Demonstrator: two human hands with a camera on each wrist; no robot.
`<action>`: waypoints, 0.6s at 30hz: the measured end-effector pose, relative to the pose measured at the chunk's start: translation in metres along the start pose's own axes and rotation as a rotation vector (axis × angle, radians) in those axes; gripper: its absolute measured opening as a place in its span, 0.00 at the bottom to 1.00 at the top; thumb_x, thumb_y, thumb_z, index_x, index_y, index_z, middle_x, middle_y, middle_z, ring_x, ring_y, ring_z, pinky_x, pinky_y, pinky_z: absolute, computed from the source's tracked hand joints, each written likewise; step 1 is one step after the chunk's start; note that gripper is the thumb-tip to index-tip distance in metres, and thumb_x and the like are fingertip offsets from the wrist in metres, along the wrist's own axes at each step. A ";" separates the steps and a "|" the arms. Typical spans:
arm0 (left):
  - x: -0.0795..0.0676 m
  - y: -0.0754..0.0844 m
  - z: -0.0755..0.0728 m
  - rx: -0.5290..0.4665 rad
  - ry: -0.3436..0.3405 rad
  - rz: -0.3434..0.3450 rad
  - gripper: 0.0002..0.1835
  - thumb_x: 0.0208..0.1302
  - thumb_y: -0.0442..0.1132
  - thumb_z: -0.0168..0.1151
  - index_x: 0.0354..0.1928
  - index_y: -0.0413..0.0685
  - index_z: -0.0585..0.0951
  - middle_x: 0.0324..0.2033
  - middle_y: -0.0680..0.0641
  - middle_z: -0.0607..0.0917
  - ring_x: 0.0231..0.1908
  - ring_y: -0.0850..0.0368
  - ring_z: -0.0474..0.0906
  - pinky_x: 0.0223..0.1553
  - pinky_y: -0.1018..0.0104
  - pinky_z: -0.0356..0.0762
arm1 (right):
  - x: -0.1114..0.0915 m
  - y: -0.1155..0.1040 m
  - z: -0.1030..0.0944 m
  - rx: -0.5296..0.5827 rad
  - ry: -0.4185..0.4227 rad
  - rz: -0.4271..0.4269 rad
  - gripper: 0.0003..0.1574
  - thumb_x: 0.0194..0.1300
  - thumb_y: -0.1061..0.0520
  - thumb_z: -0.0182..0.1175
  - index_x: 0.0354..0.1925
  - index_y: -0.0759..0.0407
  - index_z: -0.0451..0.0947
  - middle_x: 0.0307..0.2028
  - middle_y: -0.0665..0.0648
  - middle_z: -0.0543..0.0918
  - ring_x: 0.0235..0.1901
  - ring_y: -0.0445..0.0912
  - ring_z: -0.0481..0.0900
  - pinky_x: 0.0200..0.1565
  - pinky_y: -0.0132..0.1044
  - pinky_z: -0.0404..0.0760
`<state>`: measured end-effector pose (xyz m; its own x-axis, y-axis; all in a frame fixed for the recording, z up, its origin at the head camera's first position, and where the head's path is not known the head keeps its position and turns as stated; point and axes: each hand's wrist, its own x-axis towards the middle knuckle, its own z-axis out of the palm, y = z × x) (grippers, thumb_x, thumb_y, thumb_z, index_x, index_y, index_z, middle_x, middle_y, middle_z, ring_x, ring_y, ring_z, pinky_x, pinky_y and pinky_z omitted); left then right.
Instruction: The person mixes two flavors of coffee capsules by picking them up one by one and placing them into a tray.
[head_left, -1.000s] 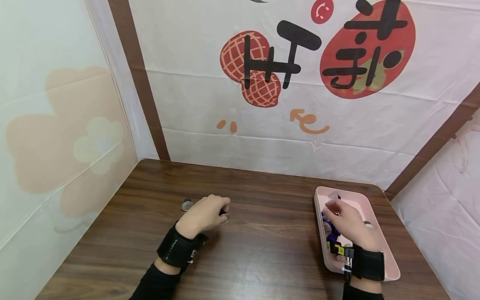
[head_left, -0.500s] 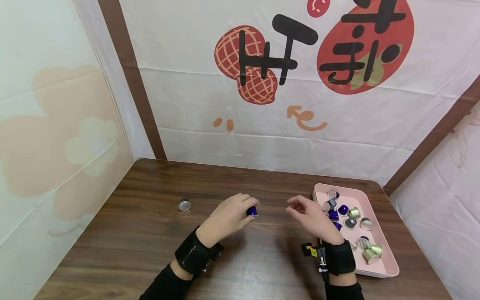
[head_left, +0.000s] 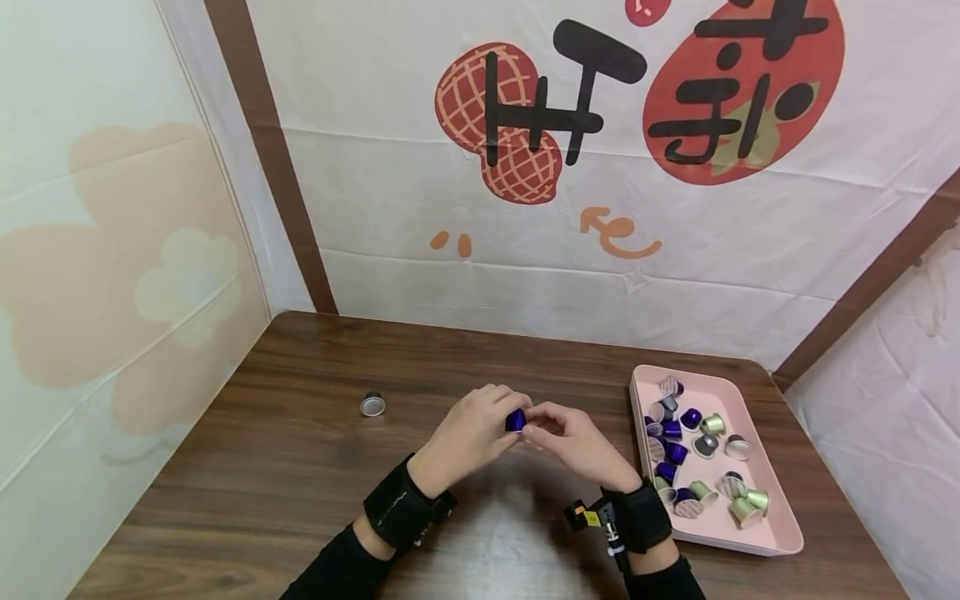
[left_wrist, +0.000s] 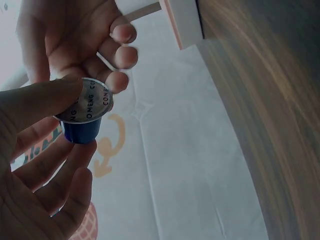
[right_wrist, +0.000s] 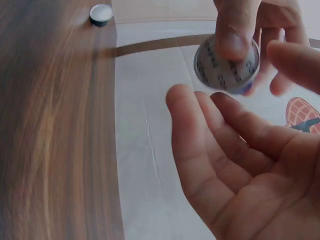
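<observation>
A dark blue coffee capsule (head_left: 515, 420) is pinched in my left hand (head_left: 465, 437) above the middle of the table. In the left wrist view its printed foil lid (left_wrist: 90, 102) lies under my left thumb, with fingers below the cup. My right hand (head_left: 581, 446) is close beside it. In the right wrist view the right fingers (right_wrist: 187, 120) are loosely bent and stand just short of the capsule, holding nothing. A lone dark capsule with a silvery lid (head_left: 372, 406) lies on the table to the left, also visible in the right wrist view.
On the right of the wooden table (head_left: 262, 500) stands a pink tray (head_left: 783, 517). Several blue, green and grey capsules lie scattered in it. A printed cloth (head_left: 390, 192) hangs behind the table's far edge.
My left hand has picked up the blue capsule and carried it right. My right hand has come out of the tray and moved left until it is beside the capsule.
</observation>
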<state>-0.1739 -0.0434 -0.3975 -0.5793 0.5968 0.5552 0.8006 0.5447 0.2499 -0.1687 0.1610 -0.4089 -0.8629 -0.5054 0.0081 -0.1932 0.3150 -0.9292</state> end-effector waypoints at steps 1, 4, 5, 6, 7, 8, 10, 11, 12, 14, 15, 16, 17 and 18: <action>0.000 0.000 0.001 -0.005 0.005 -0.001 0.13 0.55 0.37 0.70 0.42 0.47 0.80 0.37 0.52 0.81 0.37 0.59 0.76 0.38 0.67 0.75 | 0.001 0.000 0.001 0.014 0.001 0.005 0.22 0.70 0.49 0.55 0.55 0.62 0.74 0.44 0.59 0.81 0.45 0.55 0.79 0.44 0.47 0.78; 0.000 0.002 0.001 -0.014 0.017 -0.003 0.13 0.53 0.35 0.71 0.42 0.47 0.80 0.37 0.52 0.81 0.36 0.59 0.76 0.38 0.67 0.74 | 0.003 -0.001 0.004 0.057 0.006 0.020 0.22 0.69 0.49 0.55 0.53 0.63 0.75 0.41 0.62 0.81 0.43 0.57 0.79 0.44 0.47 0.78; 0.000 0.003 0.002 -0.016 0.018 -0.002 0.14 0.53 0.35 0.71 0.42 0.47 0.80 0.37 0.51 0.81 0.36 0.59 0.75 0.38 0.67 0.74 | 0.003 -0.001 0.005 0.073 0.004 0.025 0.21 0.69 0.49 0.56 0.52 0.64 0.75 0.40 0.62 0.81 0.43 0.58 0.79 0.44 0.47 0.78; -0.001 0.003 0.002 -0.016 0.019 0.000 0.14 0.52 0.33 0.71 0.42 0.47 0.81 0.37 0.51 0.81 0.36 0.59 0.75 0.38 0.67 0.74 | 0.004 -0.001 0.005 0.094 0.000 0.028 0.21 0.69 0.50 0.56 0.52 0.64 0.75 0.39 0.63 0.81 0.42 0.59 0.79 0.45 0.47 0.78; -0.001 0.003 0.002 -0.016 0.018 0.003 0.15 0.51 0.32 0.71 0.43 0.46 0.81 0.38 0.51 0.81 0.36 0.59 0.75 0.38 0.68 0.74 | 0.004 0.000 0.006 0.113 -0.003 0.032 0.21 0.70 0.50 0.55 0.51 0.65 0.75 0.39 0.63 0.81 0.42 0.58 0.79 0.45 0.48 0.78; -0.001 0.004 0.002 -0.014 0.017 0.007 0.16 0.51 0.32 0.71 0.43 0.46 0.81 0.38 0.51 0.81 0.36 0.59 0.75 0.38 0.68 0.74 | 0.005 0.000 0.007 0.138 -0.009 0.038 0.20 0.69 0.51 0.56 0.50 0.66 0.75 0.39 0.62 0.81 0.41 0.58 0.78 0.45 0.49 0.77; -0.002 0.004 0.002 -0.008 0.008 0.018 0.17 0.50 0.32 0.72 0.44 0.46 0.81 0.39 0.51 0.81 0.36 0.59 0.75 0.39 0.68 0.74 | 0.005 0.001 0.007 0.174 -0.013 0.047 0.20 0.69 0.51 0.56 0.48 0.67 0.75 0.39 0.61 0.80 0.41 0.56 0.79 0.46 0.52 0.76; -0.002 0.004 0.002 -0.002 0.001 0.023 0.18 0.50 0.32 0.72 0.45 0.45 0.80 0.39 0.51 0.80 0.37 0.58 0.75 0.39 0.68 0.74 | 0.005 0.002 0.008 0.177 -0.008 0.051 0.19 0.69 0.51 0.56 0.47 0.67 0.75 0.39 0.61 0.80 0.41 0.56 0.79 0.47 0.53 0.76; -0.002 0.003 0.001 0.002 -0.008 0.023 0.19 0.50 0.33 0.73 0.46 0.46 0.80 0.40 0.51 0.80 0.38 0.58 0.76 0.40 0.68 0.74 | 0.005 0.002 0.007 0.177 0.000 0.054 0.19 0.69 0.51 0.57 0.46 0.67 0.75 0.39 0.61 0.80 0.40 0.56 0.79 0.47 0.54 0.75; -0.002 0.000 -0.002 0.019 -0.029 0.003 0.21 0.50 0.36 0.74 0.48 0.46 0.79 0.41 0.51 0.80 0.40 0.57 0.76 0.40 0.67 0.75 | 0.004 0.002 0.005 0.154 0.029 0.062 0.19 0.68 0.51 0.57 0.45 0.66 0.74 0.39 0.62 0.80 0.41 0.58 0.79 0.46 0.55 0.75; -0.003 -0.003 -0.003 0.028 -0.047 -0.019 0.22 0.50 0.38 0.74 0.49 0.47 0.79 0.42 0.50 0.80 0.40 0.57 0.77 0.41 0.66 0.75 | 0.003 0.003 0.003 0.133 0.050 0.067 0.18 0.68 0.51 0.58 0.45 0.66 0.75 0.39 0.63 0.80 0.41 0.59 0.79 0.46 0.54 0.76; -0.004 -0.006 -0.006 0.039 -0.066 -0.045 0.23 0.50 0.39 0.74 0.50 0.47 0.79 0.42 0.50 0.80 0.41 0.56 0.77 0.41 0.65 0.76 | 0.002 0.002 0.001 0.096 0.078 0.073 0.18 0.67 0.50 0.59 0.44 0.65 0.75 0.38 0.63 0.81 0.40 0.59 0.79 0.45 0.53 0.77; -0.006 -0.010 -0.009 0.046 -0.090 -0.080 0.24 0.51 0.40 0.74 0.51 0.47 0.79 0.43 0.50 0.80 0.43 0.55 0.77 0.42 0.64 0.76 | 0.001 0.002 -0.002 0.048 0.112 0.081 0.17 0.66 0.50 0.59 0.44 0.63 0.75 0.37 0.62 0.81 0.40 0.58 0.80 0.43 0.50 0.78; -0.008 -0.014 -0.013 0.050 -0.116 -0.117 0.24 0.51 0.41 0.74 0.51 0.47 0.78 0.44 0.49 0.80 0.43 0.54 0.77 0.43 0.63 0.76 | -0.001 0.001 -0.005 0.001 0.147 0.093 0.16 0.66 0.51 0.60 0.44 0.62 0.75 0.37 0.62 0.82 0.39 0.57 0.80 0.41 0.48 0.79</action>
<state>-0.1791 -0.0631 -0.3953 -0.6843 0.5898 0.4287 0.7195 0.6417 0.2657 -0.1706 0.1660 -0.4083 -0.9361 -0.3511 -0.0236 -0.1095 0.3543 -0.9287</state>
